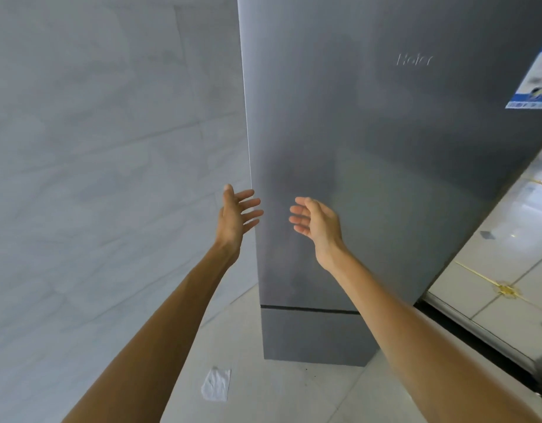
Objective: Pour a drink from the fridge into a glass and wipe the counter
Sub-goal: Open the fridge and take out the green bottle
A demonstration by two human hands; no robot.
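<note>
The grey fridge stands closed directly ahead. The 2 hands are raised before its front, empty with fingers spread: the left hand at its left edge, the right hand near it.

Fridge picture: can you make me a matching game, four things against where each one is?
Things: 1 left hand; 2 right hand; 3 white sheet; 4 sticker.
Places: A on the floor; B top right of the fridge; C at the fridge's left edge; D before the fridge's front face.
Pairs: 1-C, 2-D, 3-A, 4-B.
</note>
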